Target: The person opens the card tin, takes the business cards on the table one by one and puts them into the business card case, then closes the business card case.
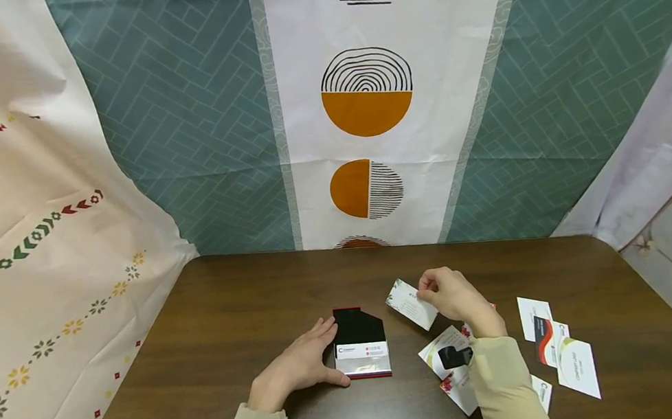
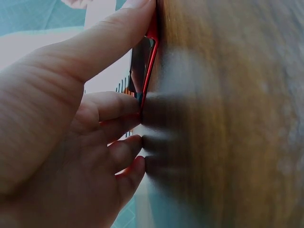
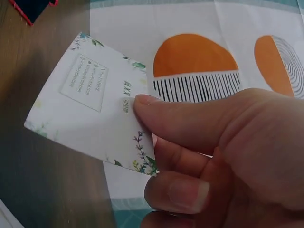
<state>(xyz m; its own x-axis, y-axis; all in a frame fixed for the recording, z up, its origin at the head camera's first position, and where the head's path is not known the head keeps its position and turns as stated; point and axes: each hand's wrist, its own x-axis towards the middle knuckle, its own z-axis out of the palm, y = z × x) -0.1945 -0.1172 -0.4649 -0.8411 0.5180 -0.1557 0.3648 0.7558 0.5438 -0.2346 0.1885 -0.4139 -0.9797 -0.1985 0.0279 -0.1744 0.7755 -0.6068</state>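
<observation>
My right hand point(image 1: 454, 296) pinches a white business card point(image 3: 90, 95) between thumb and fingers, at one end of the card. Green leaves decorate its corners, and it is held up, tilted, above the table. On the table to the left lies a black card holder point(image 1: 358, 328) with red edges. A white card point(image 1: 361, 350) shows in its clear pocket. My left hand point(image 1: 303, 362) holds the holder along its left side, thumb at the near corner and forefinger by the far part. In the left wrist view, the other fingertips point(image 2: 137, 164) rest on the table.
Loose business cards point(image 1: 442, 349) lie under and beside the right forearm, partly hidden by it. Farther right, several more cards point(image 1: 576, 365) overlap on the brown table point(image 1: 245, 289). A patterned cloth point(image 1: 219, 112) hangs behind the table's back edge.
</observation>
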